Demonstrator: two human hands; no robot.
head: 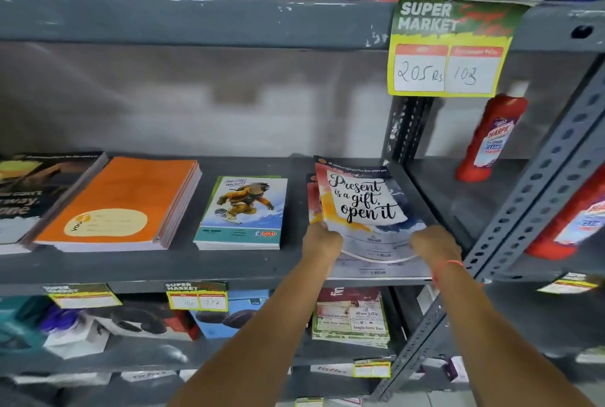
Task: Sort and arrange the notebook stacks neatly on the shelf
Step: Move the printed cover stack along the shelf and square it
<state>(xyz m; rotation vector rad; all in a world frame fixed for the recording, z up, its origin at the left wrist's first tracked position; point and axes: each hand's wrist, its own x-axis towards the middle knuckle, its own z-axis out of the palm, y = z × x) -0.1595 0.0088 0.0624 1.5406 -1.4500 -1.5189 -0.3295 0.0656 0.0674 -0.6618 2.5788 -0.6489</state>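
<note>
Both forearms reach up from the bottom of the frame, left hand (322, 239) and right hand (435, 241) grasping the skewed notebook pile (363, 207) at centre right of the shelf (163, 267), unfinished, while three stacks to its left look tidy.

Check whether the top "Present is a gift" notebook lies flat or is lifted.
Lifted: the notebook tilts askew, its near edge bowed above the stack, gripped by left hand and right hand.
</note>
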